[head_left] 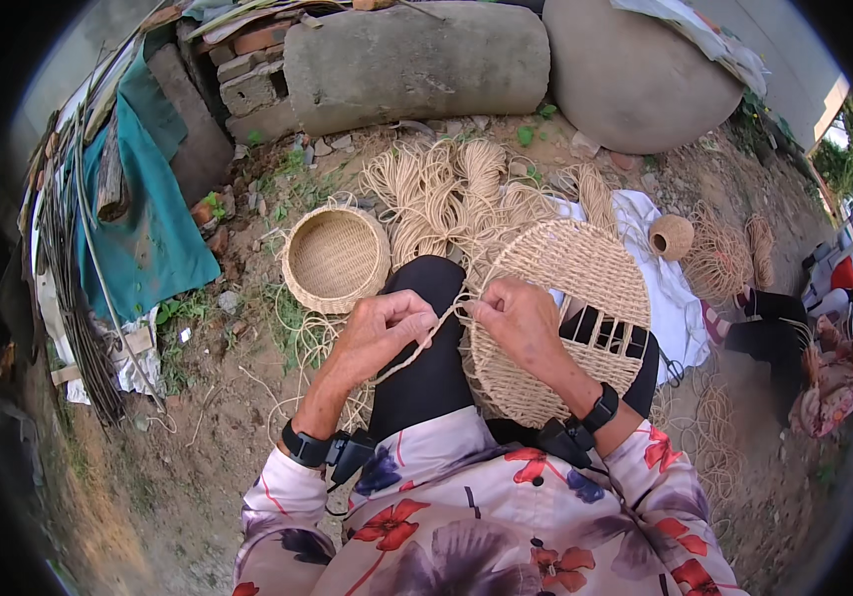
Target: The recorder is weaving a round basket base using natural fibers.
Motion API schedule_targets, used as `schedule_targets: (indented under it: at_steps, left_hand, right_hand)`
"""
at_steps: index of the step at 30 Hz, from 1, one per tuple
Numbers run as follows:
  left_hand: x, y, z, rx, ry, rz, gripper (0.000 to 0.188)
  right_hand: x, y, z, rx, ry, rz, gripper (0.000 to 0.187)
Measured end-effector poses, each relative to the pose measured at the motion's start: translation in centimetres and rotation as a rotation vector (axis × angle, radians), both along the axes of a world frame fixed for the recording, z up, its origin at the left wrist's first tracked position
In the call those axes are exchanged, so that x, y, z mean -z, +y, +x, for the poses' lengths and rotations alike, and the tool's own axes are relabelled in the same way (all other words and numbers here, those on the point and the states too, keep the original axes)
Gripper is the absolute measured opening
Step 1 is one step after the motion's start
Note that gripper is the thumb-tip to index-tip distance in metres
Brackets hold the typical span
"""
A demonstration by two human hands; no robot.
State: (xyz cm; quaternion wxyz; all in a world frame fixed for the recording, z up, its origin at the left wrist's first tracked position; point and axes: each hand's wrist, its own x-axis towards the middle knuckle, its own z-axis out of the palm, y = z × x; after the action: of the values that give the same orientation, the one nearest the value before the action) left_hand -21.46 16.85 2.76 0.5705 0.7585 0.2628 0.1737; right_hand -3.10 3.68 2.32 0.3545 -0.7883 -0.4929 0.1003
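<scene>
One length of pale twisted cord (419, 350) is the piece in work, sitting above the left thigh (426, 293) with its tail trailing near and to the left. Left hand (384, 333): thumb and fingers pinched together on the cord, no gap visible between them. Right hand (518, 316): fingertips likewise drawn together on the far end, palm down; whether that end joins the weave cannot be made out. Hands stand close together, presumably so the short span between them stays controlled. Just right, a round woven panel (570, 243) lies tilted across the lap, its far part densely filled, a band on its right showing bare strips with gaps; the right leg likely serves as a rest for it, within easy reach. Beyond the left knee, a shallow round basket (332, 258) sits on the ground, apart from both hands. Far side, hanks of cord (441, 194) lie heaped in front of the knees, probably for ready supply. Right of the panel, a white cloth (675, 298) is spread on the soil, perhaps to keep work clean; a small woven pot (671, 236) lies at its far right edge. Farther right, another person (824, 382) sits well apart.
</scene>
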Motion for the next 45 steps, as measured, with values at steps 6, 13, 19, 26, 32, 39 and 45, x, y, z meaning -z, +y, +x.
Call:
schedule_targets:
  at_steps: [6, 13, 19, 26, 32, 39, 45]
  left_hand:
    - [2.7, 0.7, 2.1, -0.032, -0.054, 0.339, 0.011]
    - [5.4, 0.4, 4.4, 0.089, -0.166, 0.515, 0.016]
    - [4.7, -0.5, 4.6, -0.012, -0.11, 0.631, 0.018]
    - [4.4, -0.7, 5.3, 0.053, -0.065, 0.755, 0.016]
    - [4.3, -0.6, 5.9, -0.028, -0.156, 0.919, 0.022]
    - [4.3, -0.3, 6.1, -0.024, -0.163, 1.056, 0.025]
    - [2.1, 0.9, 3.3, 0.114, -0.081, 0.19, 0.02]
  right_hand:
    - [0.1, 0.9, -0.9, 0.047, -0.197, -0.041, 0.029]
    - [-0.3, 0.7, -1.1, 0.079, -0.264, -0.079, 0.033]
    - [-0.1, -0.7, 1.5, -0.098, 0.061, 0.129, 0.012]
    - [0.9, -0.9, 1.1, -0.072, 0.034, 0.213, 0.011]
    - [1.5, -0.7, 1.9, -0.156, 0.062, 0.203, 0.011]
    - [1.3, -0.4, 1.5, -0.205, 0.38, 0.122, 0.013]
    - [1.3, -0.1, 0.8, -0.156, 0.184, 0.19, 0.015]
